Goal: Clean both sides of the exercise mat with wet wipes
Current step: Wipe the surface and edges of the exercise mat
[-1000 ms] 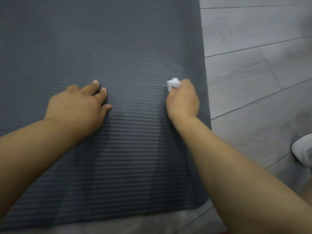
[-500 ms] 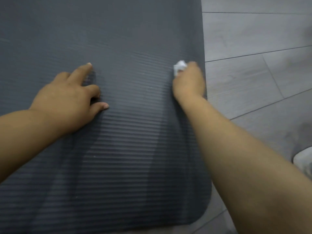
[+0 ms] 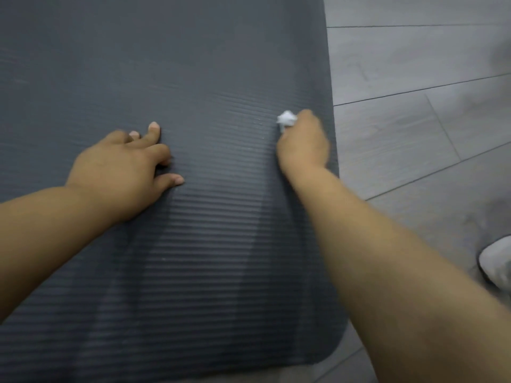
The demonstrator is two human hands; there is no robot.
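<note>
Head view: the exercise mat [image 3: 193, 64] lies flat on the grey plank floor [image 3: 414, 134], ribbed dark face up, with its rounded near-right corner in frame. The right hand [image 3: 302, 145] is clenched around a crumpled white wet wipe [image 3: 287, 118] and presses it to the mat just inside the right edge. Over the last second this hand has gone forward along that edge and eased back a little, which suggests short scrubbing strokes along the border. The left hand [image 3: 119, 172] rests on the mat grasping nothing, its fingers more spread than before, apparently bracing. Whether the underside has been wiped cannot be told. A blurred white shape [image 3: 497, 266] at the far right is possibly a socked foot.
</note>
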